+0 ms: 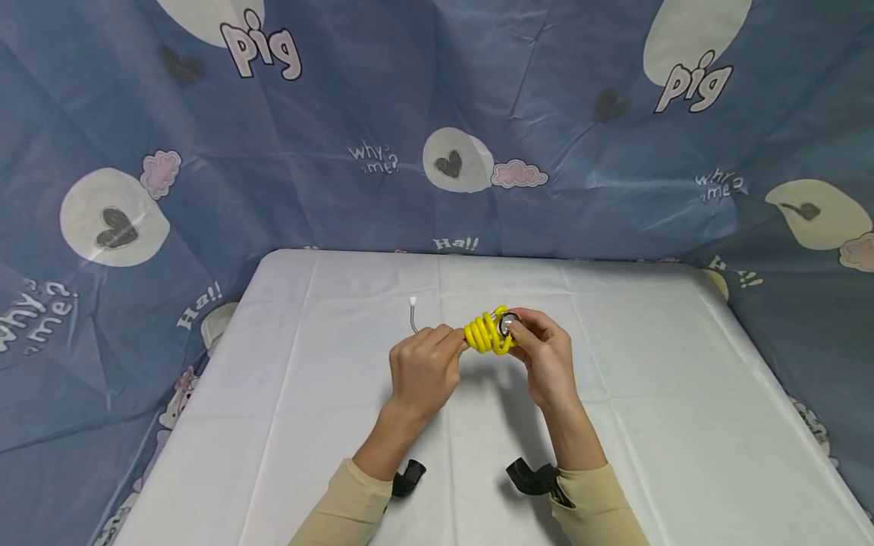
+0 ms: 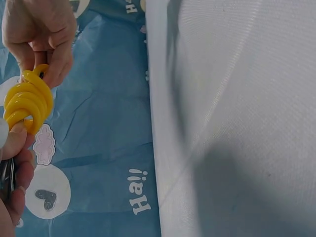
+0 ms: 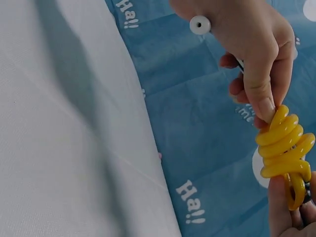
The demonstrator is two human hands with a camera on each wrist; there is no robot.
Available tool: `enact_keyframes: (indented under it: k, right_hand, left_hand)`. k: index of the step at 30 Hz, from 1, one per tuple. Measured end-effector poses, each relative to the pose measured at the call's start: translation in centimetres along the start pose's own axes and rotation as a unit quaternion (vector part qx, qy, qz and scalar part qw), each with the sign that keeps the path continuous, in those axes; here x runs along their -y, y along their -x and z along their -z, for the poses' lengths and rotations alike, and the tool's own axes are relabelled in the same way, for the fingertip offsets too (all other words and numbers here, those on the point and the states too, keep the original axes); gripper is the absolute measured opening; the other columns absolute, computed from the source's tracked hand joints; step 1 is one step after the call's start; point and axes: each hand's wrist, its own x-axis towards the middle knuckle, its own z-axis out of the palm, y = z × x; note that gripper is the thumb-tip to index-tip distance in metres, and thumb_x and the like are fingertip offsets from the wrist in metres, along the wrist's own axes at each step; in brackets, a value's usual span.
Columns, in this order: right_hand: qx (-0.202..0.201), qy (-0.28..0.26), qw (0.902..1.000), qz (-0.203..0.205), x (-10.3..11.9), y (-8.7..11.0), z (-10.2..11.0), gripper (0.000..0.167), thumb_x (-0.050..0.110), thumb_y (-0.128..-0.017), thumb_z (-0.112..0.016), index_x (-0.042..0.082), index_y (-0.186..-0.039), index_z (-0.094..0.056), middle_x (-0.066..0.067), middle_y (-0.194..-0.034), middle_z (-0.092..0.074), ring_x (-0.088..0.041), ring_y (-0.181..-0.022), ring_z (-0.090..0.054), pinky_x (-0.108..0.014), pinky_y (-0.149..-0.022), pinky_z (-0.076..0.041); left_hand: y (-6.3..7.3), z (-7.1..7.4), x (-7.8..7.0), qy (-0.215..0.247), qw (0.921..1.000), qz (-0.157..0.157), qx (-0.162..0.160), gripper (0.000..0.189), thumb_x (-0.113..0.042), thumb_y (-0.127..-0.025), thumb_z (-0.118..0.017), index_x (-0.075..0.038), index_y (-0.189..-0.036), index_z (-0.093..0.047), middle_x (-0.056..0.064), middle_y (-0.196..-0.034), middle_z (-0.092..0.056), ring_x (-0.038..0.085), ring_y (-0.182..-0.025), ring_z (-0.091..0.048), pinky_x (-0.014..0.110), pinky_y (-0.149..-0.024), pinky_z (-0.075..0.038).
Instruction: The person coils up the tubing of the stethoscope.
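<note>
A stethoscope with yellow tubing (image 1: 483, 335) is held up above the white table between both hands; the tubing is wound in several coils. My left hand (image 1: 425, 371) grips its metal ear tubes beside the coils, and one white ear tip (image 1: 413, 302) sticks out past the knuckles. On the other side, my right hand (image 1: 551, 360) pinches the round silver chest piece (image 1: 507, 324) against the coil's end, thumb on its face. In the right wrist view an ear tip (image 3: 200, 24) shows beside the left hand (image 3: 256, 49). Most of the ear tubes are hidden in the left fist.
The table (image 1: 328, 425) has a white cover with fold lines. Behind and beside it hangs a blue printed cloth (image 1: 382, 91). Black curved mounts (image 1: 532, 478) stick out at both wrists, by the beige sleeves (image 1: 601, 508).
</note>
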Motion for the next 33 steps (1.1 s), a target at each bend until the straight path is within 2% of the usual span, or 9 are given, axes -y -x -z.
enact_keyframes:
  k: [6,12,16,19,28,33]
  right_hand:
    - [-0.013,0.036,0.9993,0.004,0.24,0.11,-0.21,0.023,0.004,-0.096,-0.062,-0.004,-0.117,-0.062,0.000,-0.093,-0.063,-0.011,-0.081,-0.063,-0.024,-0.069,-0.057]
    - [-0.039,0.053,0.9977,-0.016,0.56,-0.07,-0.27,0.021,0.002,-0.096,-0.059,-0.006,-0.116,-0.060,-0.001,-0.091,-0.060,-0.011,-0.080,-0.061,-0.022,-0.068,-0.057]
    - [-0.047,0.058,0.9969,-0.027,0.56,-0.26,-0.11,0.020,0.002,-0.097,-0.058,-0.006,-0.116,-0.057,0.001,-0.089,-0.058,-0.010,-0.079,-0.058,-0.020,-0.067,-0.055]
    - [-0.043,0.053,0.9974,-0.024,0.54,-0.41,0.10,0.020,0.003,-0.098,-0.058,-0.006,-0.116,-0.057,0.001,-0.089,-0.058,-0.009,-0.079,-0.057,-0.019,-0.068,-0.055]
    - [-0.012,0.078,0.9965,0.028,0.68,-0.25,0.48,0.029,0.005,-0.093,-0.066,-0.003,-0.120,-0.059,-0.004,-0.095,-0.056,-0.013,-0.082,-0.054,-0.019,-0.071,-0.055]
    - [-0.005,0.092,0.9952,0.033,0.75,-0.09,0.46,0.032,0.005,-0.090,-0.068,-0.001,-0.121,-0.059,-0.003,-0.094,-0.058,-0.013,-0.082,-0.056,-0.021,-0.072,-0.055]
  left_hand:
    - [0.10,-0.06,-0.04,0.001,1.0000,0.001,0.002,0.017,-0.031,-0.090,-0.071,-0.015,-0.086,-0.077,-0.008,-0.075,-0.070,0.010,-0.055,-0.056,0.024,-0.045,-0.043]
    - [0.24,-0.36,-0.14,-0.004,0.9998,-0.013,-0.013,0.018,-0.031,-0.090,-0.070,-0.015,-0.083,-0.075,-0.009,-0.072,-0.067,0.011,-0.053,-0.053,0.024,-0.044,-0.041]
    - [0.37,-0.60,-0.26,-0.008,0.9997,-0.020,-0.010,0.018,-0.030,-0.090,-0.071,-0.015,-0.082,-0.075,-0.009,-0.072,-0.066,0.011,-0.052,-0.052,0.024,-0.044,-0.040]
    - [0.43,-0.72,-0.34,-0.009,0.9998,-0.017,-0.004,0.016,-0.030,-0.089,-0.072,-0.016,-0.082,-0.075,-0.009,-0.072,-0.067,0.010,-0.052,-0.053,0.024,-0.044,-0.041]
    - [0.19,-0.34,-0.30,0.000,0.9999,0.009,0.012,0.011,-0.027,-0.088,-0.074,-0.016,-0.084,-0.076,-0.009,-0.074,-0.069,0.010,-0.054,-0.056,0.024,-0.044,-0.043]
    - [0.24,-0.29,-0.16,0.005,0.9996,0.017,0.022,0.009,-0.025,-0.087,-0.074,-0.017,-0.086,-0.077,-0.010,-0.075,-0.070,0.010,-0.054,-0.057,0.024,-0.044,-0.042]
